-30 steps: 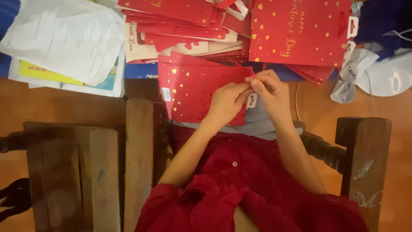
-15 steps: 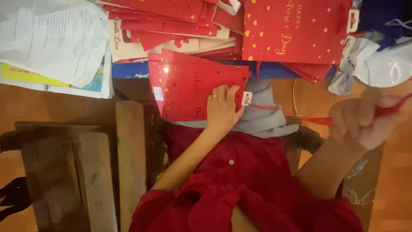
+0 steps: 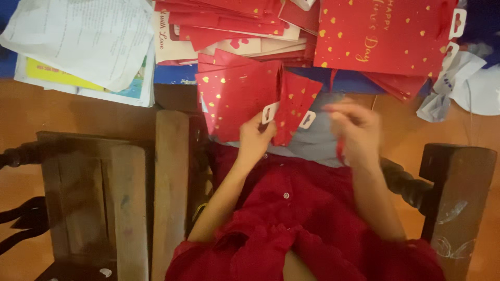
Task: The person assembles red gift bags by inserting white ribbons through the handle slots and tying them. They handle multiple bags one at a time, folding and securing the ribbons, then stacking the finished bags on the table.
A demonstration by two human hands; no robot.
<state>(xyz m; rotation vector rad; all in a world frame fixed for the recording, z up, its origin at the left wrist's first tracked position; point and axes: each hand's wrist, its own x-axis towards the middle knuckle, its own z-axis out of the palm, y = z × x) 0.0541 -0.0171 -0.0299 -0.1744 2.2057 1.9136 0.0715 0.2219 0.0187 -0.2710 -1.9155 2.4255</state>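
Pinching the red paper bag [image 3: 245,99] at frame centre by its white tab with my left hand [image 3: 256,139], I would keep it flat; my blurred right hand [image 3: 354,132], centre-right, seems closed on a red ribbon [image 3: 340,151]; thread slowly.

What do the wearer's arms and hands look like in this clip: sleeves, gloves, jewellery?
Both forearms are bare, with no gloves on the left hand or the right hand. No rings or watch are visible, though the right hand is blurred. Red sleeves are bunched near the elbows.
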